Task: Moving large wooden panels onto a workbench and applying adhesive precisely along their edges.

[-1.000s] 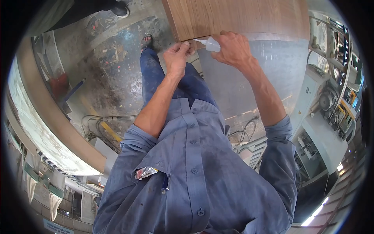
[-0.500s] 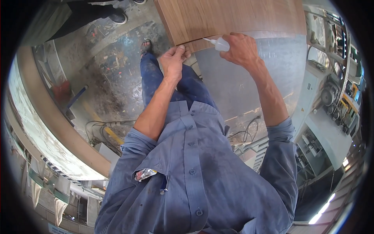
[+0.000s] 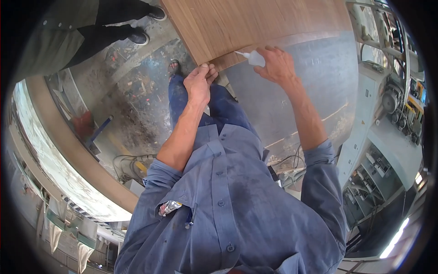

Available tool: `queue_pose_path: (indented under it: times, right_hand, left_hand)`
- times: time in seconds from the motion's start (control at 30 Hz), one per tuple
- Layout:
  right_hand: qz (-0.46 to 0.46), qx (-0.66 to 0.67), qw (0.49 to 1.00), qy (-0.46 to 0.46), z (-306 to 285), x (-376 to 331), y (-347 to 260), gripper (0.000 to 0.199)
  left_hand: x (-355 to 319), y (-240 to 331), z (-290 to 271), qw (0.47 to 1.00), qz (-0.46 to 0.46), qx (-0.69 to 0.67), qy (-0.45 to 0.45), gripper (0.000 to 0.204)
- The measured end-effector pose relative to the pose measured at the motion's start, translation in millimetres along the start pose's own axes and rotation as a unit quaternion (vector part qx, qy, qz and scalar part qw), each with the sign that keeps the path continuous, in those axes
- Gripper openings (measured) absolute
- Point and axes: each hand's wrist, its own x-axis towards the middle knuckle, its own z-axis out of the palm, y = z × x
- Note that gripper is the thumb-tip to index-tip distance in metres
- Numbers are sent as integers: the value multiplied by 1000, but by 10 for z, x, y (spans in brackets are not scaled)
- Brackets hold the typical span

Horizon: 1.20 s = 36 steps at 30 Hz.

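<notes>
Up at the bench's near edge, the left hand [image 3: 199, 83] pinches the corner of a wood panel [image 3: 255, 23] lying flat on the grey bench [image 3: 301, 77]. The right hand [image 3: 276, 66] is closed round a small white bottle [image 3: 253, 58], nozzle at the panel's edge. The panel looks stiff, broad and probably heavy, best gripped by its edges. The bottle seems light and squeezable. Another person's shoes [image 3: 143, 25] stand on the floor to the left, machinery [image 3: 397, 105] to the right.

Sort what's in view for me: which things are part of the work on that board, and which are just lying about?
In the work:
wooden board, its corner pinched by the left hand
small white squeeze bottle, held in the right hand, tip at the board's edge

Lying about:
cables on the floor
machine at right
</notes>
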Motion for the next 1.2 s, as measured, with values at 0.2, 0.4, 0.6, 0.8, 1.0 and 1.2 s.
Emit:
queue_pose_path:
  times: [0.2,0.4,0.6,0.8,1.0,1.2]
  right_hand:
    - [146,189,970,43,462,-395,327,50]
    - [346,375,825,242,1197,-933,619,51]
    - [536,444,629,346,1658,-1474,757,53]
    - [578,429,571,394,1903,-1689,739,53]
    - [588,429,549,411,1963,-1716,718,55]
    - [594,429,554,395,2008,-1787,641,70]
  left_hand:
    - [-37,149,127,994,-86,-68,6,13]
    - [-48,266,326,985,-155,-72,24,21]
    - [-33,197,626,984,-167,-33,58,24]
    - [85,23,959,980,-197,-24,24,22]
    - [25,70,1042,981,-188,13,32,24]
    - [-33,170,889,982,-184,25,42,27]
